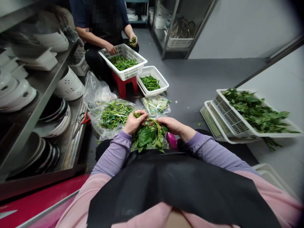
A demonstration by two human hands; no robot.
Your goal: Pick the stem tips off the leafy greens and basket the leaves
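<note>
Leafy green stems [149, 136] hang between my two hands, above my lap. My left hand [136, 121] has its fingers closed round the stem ends on the left. On the other side my right hand [173, 126] curls its fingers round the same greens, its fingertips partly hidden by leaves. Just beyond my left hand lies an open clear plastic bag heaped with thin cut green stems [115, 114]. A smaller clear bag of pale green stalks [156, 105] rests on the floor past my hands.
Opposite me, a person [102, 28] handles green pieces over a white basket [123, 75] on a red stool [124, 87]. Another basket [163, 88] stands beside it. Stacked baskets [237, 122] of leafy greens are at right. A left shelf [68, 148] holds dishes and red-handled scissors [80, 122].
</note>
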